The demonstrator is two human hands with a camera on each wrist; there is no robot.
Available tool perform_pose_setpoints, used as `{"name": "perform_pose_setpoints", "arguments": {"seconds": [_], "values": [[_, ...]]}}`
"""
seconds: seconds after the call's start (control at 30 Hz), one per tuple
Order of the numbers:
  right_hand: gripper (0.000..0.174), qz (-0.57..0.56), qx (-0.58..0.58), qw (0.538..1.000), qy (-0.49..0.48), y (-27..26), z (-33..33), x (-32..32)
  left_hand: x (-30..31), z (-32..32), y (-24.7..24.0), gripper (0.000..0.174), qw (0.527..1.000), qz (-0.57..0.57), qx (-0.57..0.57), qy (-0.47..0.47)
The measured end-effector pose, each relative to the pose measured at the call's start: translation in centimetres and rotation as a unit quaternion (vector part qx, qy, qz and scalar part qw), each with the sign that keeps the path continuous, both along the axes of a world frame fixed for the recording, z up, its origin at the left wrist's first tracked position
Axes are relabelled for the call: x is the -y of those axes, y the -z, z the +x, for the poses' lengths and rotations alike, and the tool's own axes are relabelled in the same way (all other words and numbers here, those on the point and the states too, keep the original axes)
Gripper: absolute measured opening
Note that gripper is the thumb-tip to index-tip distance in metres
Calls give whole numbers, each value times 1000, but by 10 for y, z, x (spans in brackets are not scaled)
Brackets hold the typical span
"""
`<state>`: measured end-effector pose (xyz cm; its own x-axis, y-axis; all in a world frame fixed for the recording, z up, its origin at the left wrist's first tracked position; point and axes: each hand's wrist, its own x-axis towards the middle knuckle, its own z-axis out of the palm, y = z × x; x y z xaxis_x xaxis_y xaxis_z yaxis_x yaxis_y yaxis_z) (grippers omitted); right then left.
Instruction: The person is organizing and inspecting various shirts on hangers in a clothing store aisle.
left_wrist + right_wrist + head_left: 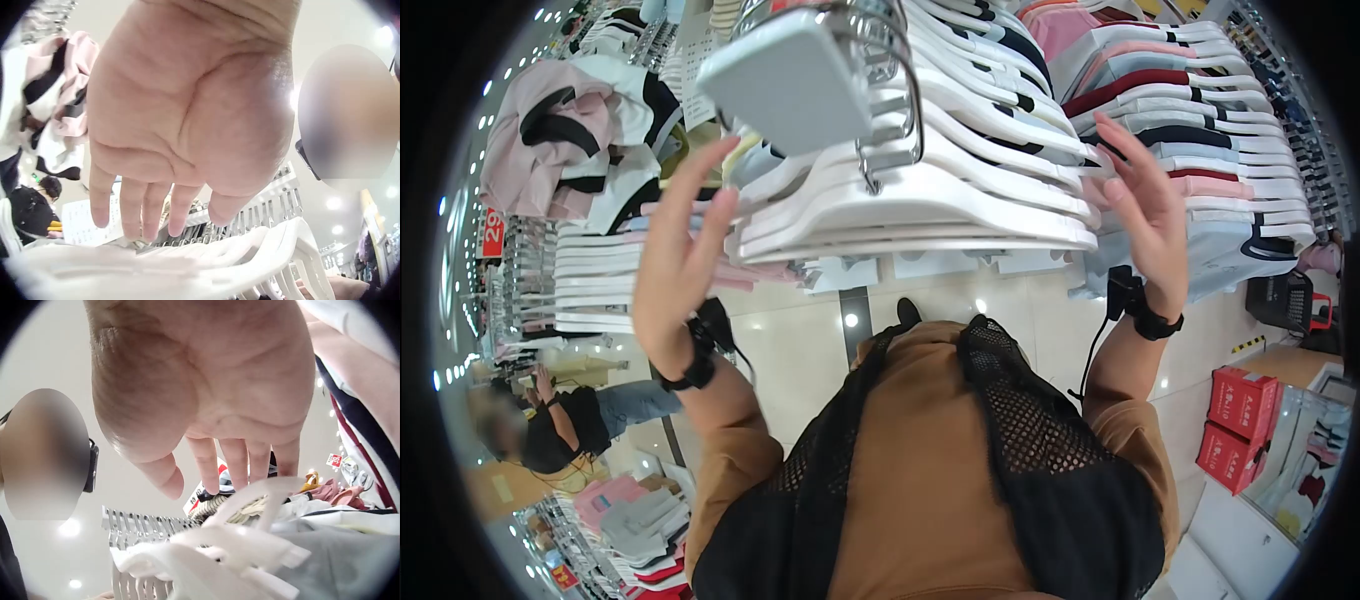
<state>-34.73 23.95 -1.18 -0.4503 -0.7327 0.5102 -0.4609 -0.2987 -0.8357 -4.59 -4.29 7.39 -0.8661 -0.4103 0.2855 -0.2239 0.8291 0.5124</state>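
A row of white hangers [920,200] hangs on a metal rail in front of the person, several carrying garments. At the row's left end, the left hand [678,250] is held up with its fingers extended; its palm shows wide in the left wrist view, above the hangers [250,256]. The right hand [1150,215] is at the opposite end, fingers apart and fingertips close to the hanger ends. In the right wrist view, its palm spans the top, over the hanger ends [250,550]. Neither hand holds anything.
A pale rectangular panel [790,85] tops the rail's front end. More hanging clothes [1200,150] stand close on the right, with draped pink and white garments [550,140] at the left. Another person [570,425] is at the lower left. Red boxes [1240,430] and a black basket [1285,300] are at the right.
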Motion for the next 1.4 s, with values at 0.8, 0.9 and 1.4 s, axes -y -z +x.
{"name": "perform_pose_setpoints", "arguments": {"seconds": [0.8,0.9,1.4], "values": [[21,121,-118,978,124,0,18,16,21,2,55,21,984,105,-69,-127],[20,138,-102,979,110,-2,11,21,22,-4,47,19,982,140,-78,-96],[24,121,4,993,4,8,-14,28,9,-25,28,17,991,75,-105,-35]]}}
